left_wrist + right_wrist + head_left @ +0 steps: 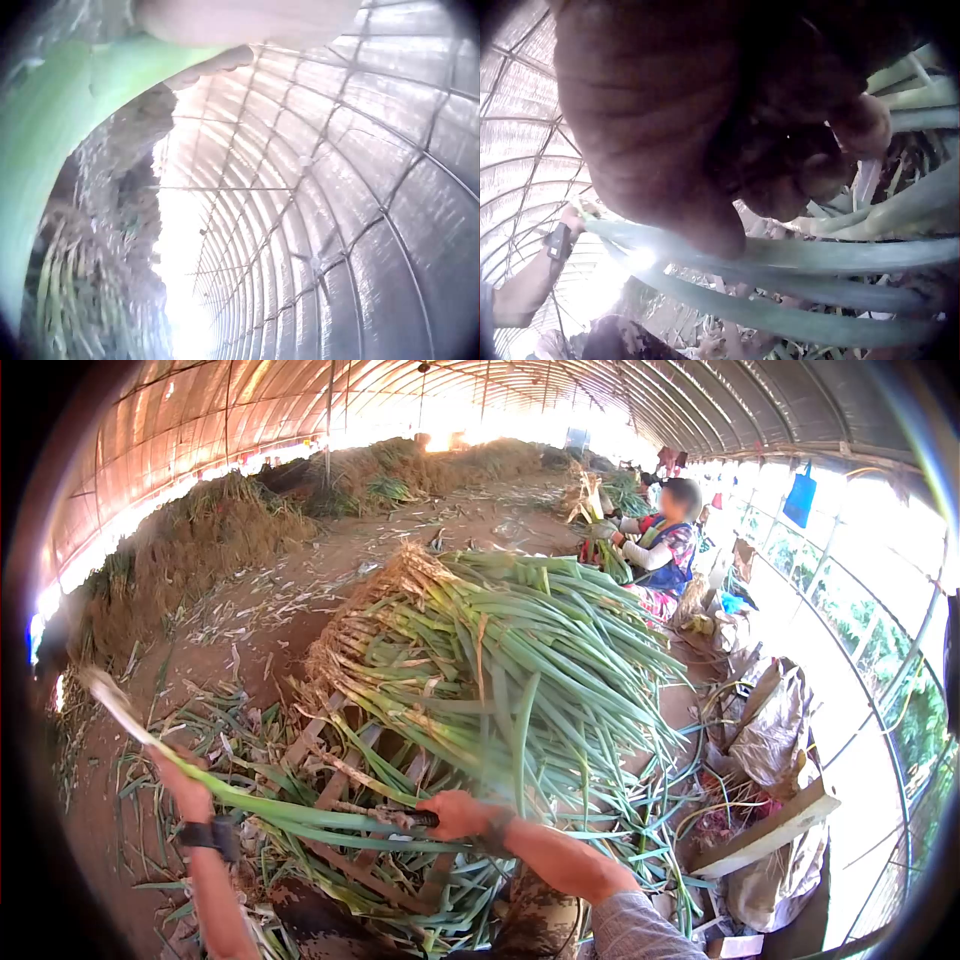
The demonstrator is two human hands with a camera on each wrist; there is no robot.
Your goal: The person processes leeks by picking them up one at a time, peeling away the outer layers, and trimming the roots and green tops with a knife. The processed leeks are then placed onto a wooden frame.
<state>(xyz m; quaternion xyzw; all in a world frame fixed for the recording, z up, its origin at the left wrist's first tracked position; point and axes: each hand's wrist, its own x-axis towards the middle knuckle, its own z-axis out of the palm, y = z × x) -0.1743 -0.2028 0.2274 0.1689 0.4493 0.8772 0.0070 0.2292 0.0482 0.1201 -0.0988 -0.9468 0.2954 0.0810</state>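
Note:
My left hand (185,790) grips a long green onion (270,807) by its stalk. The pale root end points up and to the far left; the green leaves reach right, past my right hand. In the left wrist view the onion (67,112) bends close past the fingers. My right hand (460,815) is curled round a short black handle (424,819), beside the leaves; what the handle belongs to I cannot tell. In the right wrist view the right hand (652,127) is just above the leaves (840,255). A large heap of green onions (500,650) lies just beyond.
Cut leaves and scraps (240,740) litter the ground around my knees. Another person (660,545) sits at the back right, handling onions. Sacks (770,720) and a wooden board (770,830) lie on the right. Dried onion piles (200,530) line the left wall of the tunnel.

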